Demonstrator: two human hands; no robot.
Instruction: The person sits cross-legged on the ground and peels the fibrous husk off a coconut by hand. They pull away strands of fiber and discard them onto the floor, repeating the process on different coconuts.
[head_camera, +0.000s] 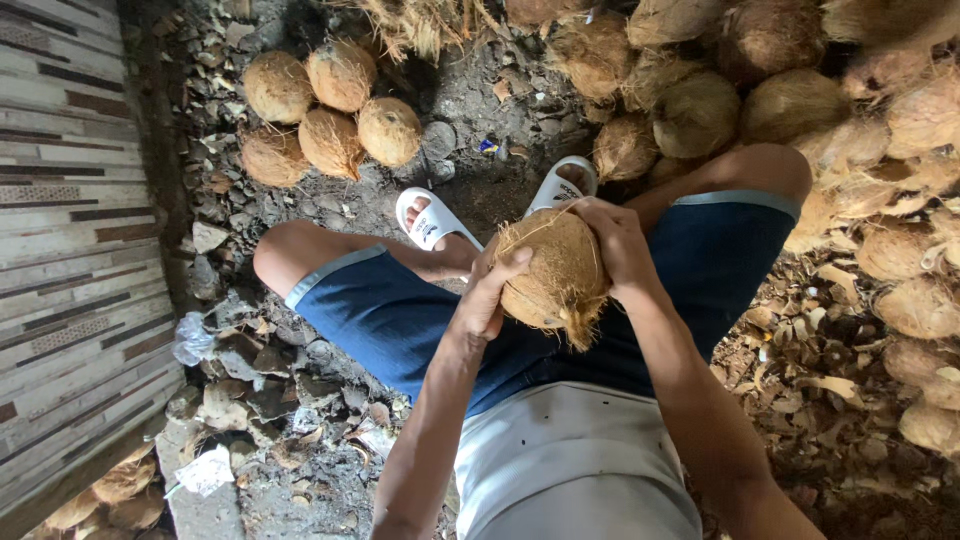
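Both hands' grip closed around husked coconut (555, 275), left hand (488, 300) beneath, right hand (612, 245) atop

left palm (487, 300): hidden against the coconut (553, 272)
right fingers (600, 215): tips hidden behind the coconut
heap (800, 110): cut off at top and right edges
left foot (440, 240): partly hidden behind the left hand
shirt (570, 460): cut off at bottom edge

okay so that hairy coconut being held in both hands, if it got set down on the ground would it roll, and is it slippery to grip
The coconut looks rounded, so it would probably roll on a flat patch, though the husk scraps littering the ground may stop it. Its coarse, fibrous coat likely grips well, not slippery. The left hand and right hand both clasp it, hinting at some weight.
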